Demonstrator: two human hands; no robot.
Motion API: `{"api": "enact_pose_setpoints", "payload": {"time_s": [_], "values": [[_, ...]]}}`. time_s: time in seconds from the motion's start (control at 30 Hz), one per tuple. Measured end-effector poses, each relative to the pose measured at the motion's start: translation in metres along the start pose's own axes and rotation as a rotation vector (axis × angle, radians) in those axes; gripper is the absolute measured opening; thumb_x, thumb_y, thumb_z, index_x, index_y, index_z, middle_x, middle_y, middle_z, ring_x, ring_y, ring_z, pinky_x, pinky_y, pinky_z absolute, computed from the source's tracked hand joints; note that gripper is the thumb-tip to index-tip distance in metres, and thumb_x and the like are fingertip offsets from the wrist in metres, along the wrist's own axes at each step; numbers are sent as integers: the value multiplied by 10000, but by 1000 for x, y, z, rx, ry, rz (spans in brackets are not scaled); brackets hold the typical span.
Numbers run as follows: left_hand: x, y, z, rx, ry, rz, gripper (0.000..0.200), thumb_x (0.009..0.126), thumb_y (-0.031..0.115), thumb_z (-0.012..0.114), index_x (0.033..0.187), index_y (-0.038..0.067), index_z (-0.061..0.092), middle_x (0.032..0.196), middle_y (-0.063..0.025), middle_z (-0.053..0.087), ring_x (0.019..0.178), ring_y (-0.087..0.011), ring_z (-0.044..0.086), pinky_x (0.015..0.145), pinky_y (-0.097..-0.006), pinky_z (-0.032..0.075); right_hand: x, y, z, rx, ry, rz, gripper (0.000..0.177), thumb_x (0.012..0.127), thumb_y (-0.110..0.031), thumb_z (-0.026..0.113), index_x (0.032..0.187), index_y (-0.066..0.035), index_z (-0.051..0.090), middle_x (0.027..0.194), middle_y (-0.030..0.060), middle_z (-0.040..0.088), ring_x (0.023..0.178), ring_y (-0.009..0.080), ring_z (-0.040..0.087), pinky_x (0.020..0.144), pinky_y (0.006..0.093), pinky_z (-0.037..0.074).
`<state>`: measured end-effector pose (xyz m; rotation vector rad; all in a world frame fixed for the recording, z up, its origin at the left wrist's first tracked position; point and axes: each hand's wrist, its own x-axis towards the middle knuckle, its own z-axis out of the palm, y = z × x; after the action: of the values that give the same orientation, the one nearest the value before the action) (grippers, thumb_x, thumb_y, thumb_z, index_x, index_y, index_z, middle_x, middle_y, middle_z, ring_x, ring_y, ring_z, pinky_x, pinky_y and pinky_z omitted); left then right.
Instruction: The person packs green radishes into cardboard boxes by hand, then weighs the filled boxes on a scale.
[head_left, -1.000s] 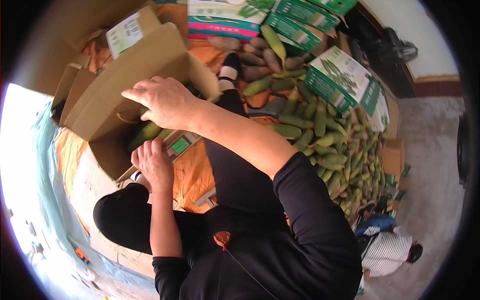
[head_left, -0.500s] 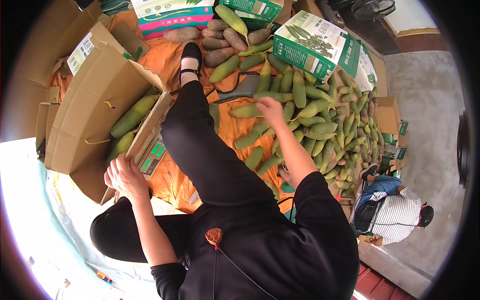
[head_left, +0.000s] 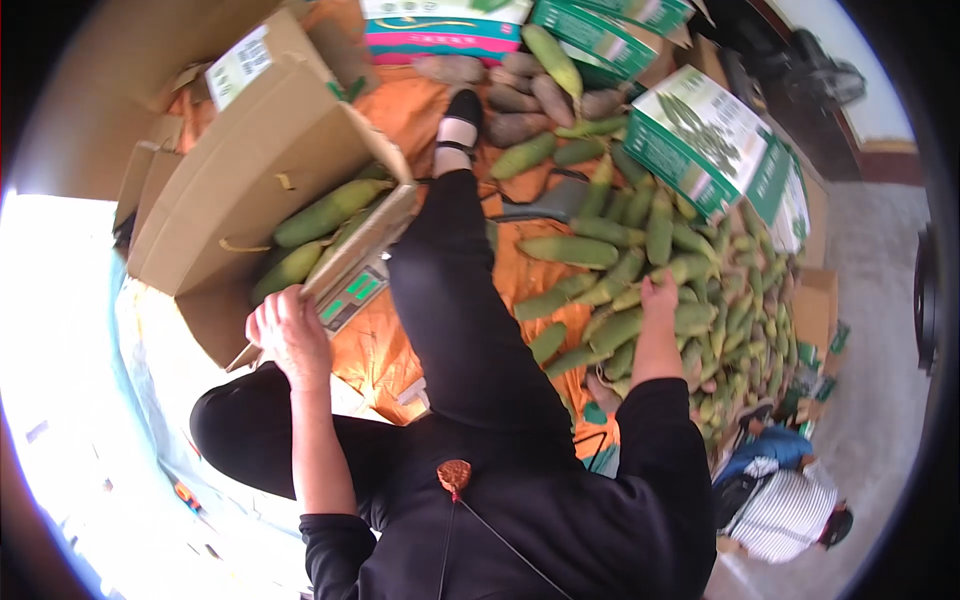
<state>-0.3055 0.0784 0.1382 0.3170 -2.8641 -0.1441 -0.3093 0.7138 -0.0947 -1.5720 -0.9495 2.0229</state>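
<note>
My left hand is closed over the near edge of an open cardboard box, its fingers curled on the rim. Several long green radishes lie inside the box. Beside the box's right wall shows a scale with lit green digits. At the near part of a large heap of green radishes, my right hand has its fingers bent together on a radish; the fingertips are partly blurred.
Printed green-and-white boxes stand at the far side, and a pink-and-teal box is beyond my foot. Darker, soil-coloured radishes lie on the orange sheet. Another person in a striped shirt is at the right.
The view has shifted, so the scene sits farther right and lower. My right hand has moved right, deeper over the radish heap. My left hand stays on the box edge.
</note>
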Motion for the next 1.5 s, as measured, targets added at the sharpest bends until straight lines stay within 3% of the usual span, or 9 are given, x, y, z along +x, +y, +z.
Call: {"api": "enact_pose_setpoints", "payload": {"time_s": [0.2, 0.4, 0.67, 0.9, 0.97, 1.07, 1.13, 1.33, 1.5], "values": [[2, -2, -2, -65, 61, 25, 204, 728, 97, 659, 923, 97, 599, 865, -63, 580, 908, -254, 552, 913, -416, 345, -5, -20, 11, 111, 226, 146, 557, 780, -448, 723, 1139, -75, 517, 1065, 113, 519, 914, 260, 515, 772, 363, 528], [1, -7, 1, -129, 35, 9, 252, 709, 91, 667, 950, 100, 593, 897, -54, 590, 921, -255, 550, 926, -426, 341, -41, -32, 17, 54, 282, 57, 599, 766, -472, 733, 1129, -59, 494, 1025, 122, 486, 770, 227, 518, 633, 306, 500], [-2, -2, -1, -398, 263, 226, 357, 696, 26, 686, 1029, 94, 576, 1022, -60, 595, 960, -261, 566, 900, -428, 377, -126, -6, -18, 301, -151, 116, 453, 873, -382, 643, 1157, -58, 502, 825, 108, 546, 714, 202, 494, 538, 282, 408], [-10, 4, -4, -392, 196, 320, 283, 660, 31, 665, 920, 140, 646, 1075, -22, 577, 1091, -232, 534, 987, -460, 347, -206, -10, -8, 138, -360, 19, 495, 916, -422, 561, 1247, -60, 493, 907, 121, 555, 761, 207, 478, 564, 258, 396], [-11, 4, -2, -404, 195, 338, 271, 655, 44, 663, 906, 146, 660, 1069, -9, 576, 1099, -221, 530, 990, -459, 345, -207, -30, -10, 50, -985, 182, 515, 925, -437, 532, 1259, -47, 488, 948, 125, 546, 774, 217, 472, 574, 248, 397], [-11, 4, -1, -423, 200, 341, 258, 660, 46, 664, 899, 142, 662, 1066, -9, 574, 1100, -221, 528, 994, -459, 340, -248, -47, 42, -64, -874, 59, 511, 923, -421, 539, 1254, -37, 479, 947, 129, 537, 789, 213, 472, 557, 238, 390], [-10, 5, -2, -435, 197, 331, 243, 664, 48, 664, 889, 139, 661, 1061, -8, 574, 1105, -222, 524, 997, -459, 338, -246, -60, 86, -219, -1283, 159, 513, 908, -412, 564, 1241, -31, 477, 962, 124, 538, 837, 212, 488, 518, 241, 391], [-12, 5, -4, -449, 147, 297, 159, 693, 66, 656, 842, 124, 649, 1014, 0, 586, 1137, -225, 500, 1008, -464, 330, -371, -47, 253, -818, -1509, -42, 768, 749, -445, 719, 1257, 65, 452, 840, 91, 571, 557, 101, 479, 399, 195, 341], [-11, 3, -4, -438, 131, 309, 106, 708, 83, 664, 806, 117, 641, 946, 6, 601, 1147, -236, 496, 1028, -481, 323, -470, 12, 337, -1210, -1845, -41, 583, 811, -323, 650, 1257, 29, 521, 831, 2, 582, 564, 29, 453, 422, 176, 316]]}}
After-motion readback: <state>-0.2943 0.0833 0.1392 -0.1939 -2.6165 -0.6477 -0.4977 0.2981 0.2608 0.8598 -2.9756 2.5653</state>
